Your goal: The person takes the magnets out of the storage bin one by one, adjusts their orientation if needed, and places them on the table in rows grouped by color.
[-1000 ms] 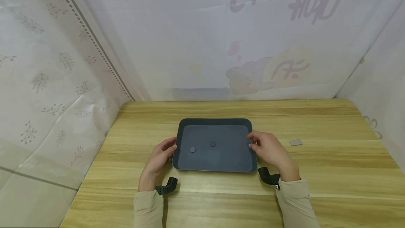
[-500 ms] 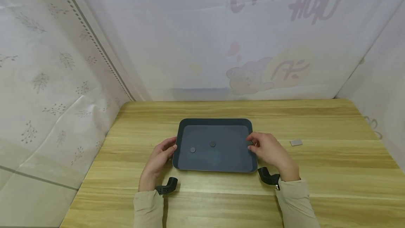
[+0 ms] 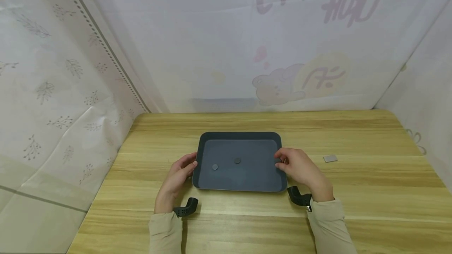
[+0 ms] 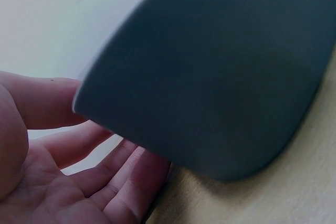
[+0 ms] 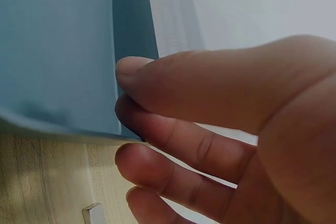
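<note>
In the head view, a dark grey rectangular tray lies in the middle of the wooden table. Two small grey discs rest on its floor, one left disc and one disc nearer the centre. My left hand grips the tray's left wall, thumb at the rim; the left wrist view has the fingers by the wall's outer side. At the right wall, my right hand pinches a small dark disc-like piece between thumb and fingers. That piece is mostly hidden in the right wrist view.
A flat grey rectangular piece lies on the wooden table to the right of the right hand. Patterned white curtains hang behind the table and at both sides. A black wrist mount sits on each wrist.
The right fingertips and the dark piece between them have shifted slightly left and toward me. Left hand, tray and the two discs stay where they were.
</note>
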The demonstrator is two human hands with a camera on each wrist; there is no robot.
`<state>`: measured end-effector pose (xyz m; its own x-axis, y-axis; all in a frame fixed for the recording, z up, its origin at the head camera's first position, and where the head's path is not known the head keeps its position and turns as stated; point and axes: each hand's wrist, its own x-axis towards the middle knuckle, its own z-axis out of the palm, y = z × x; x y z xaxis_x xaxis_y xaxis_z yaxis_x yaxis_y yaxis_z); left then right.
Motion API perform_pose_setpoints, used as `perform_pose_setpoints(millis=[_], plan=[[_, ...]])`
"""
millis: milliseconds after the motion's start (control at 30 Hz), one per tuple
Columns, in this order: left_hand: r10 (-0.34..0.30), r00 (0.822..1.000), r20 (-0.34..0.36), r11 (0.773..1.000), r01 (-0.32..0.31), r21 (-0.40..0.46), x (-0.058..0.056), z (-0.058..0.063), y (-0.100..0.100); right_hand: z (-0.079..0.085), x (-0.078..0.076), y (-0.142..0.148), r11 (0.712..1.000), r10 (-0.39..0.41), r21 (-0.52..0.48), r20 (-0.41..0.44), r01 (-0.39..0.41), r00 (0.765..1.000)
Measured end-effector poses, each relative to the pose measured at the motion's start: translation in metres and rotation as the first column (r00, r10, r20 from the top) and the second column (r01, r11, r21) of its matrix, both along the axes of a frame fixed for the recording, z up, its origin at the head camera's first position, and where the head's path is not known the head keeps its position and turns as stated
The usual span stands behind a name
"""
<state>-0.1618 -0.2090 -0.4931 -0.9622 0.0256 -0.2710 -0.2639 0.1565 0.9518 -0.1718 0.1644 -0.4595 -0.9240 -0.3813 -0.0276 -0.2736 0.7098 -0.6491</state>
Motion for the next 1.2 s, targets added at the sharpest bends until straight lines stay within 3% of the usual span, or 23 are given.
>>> perform_pose_setpoints(millis=[867, 1200], plan=[[-0.015, 1.000, 0.009, 1.000, 0.015, -0.011, -0.0006, 0.0005, -0.0005, 0.0017, 0.0009, 0.0003, 1.000, -0.010, -0.016, 0.011, 0.011, 1.000], [-0.019, 1.000, 0.019, 1.000, 0.019, -0.006, -0.0001, 0.0006, -0.0005, 0.0013, 0.0015, 0.0033, 1.000, -0.013, -0.012, -0.021, 0.012, 1.000]])
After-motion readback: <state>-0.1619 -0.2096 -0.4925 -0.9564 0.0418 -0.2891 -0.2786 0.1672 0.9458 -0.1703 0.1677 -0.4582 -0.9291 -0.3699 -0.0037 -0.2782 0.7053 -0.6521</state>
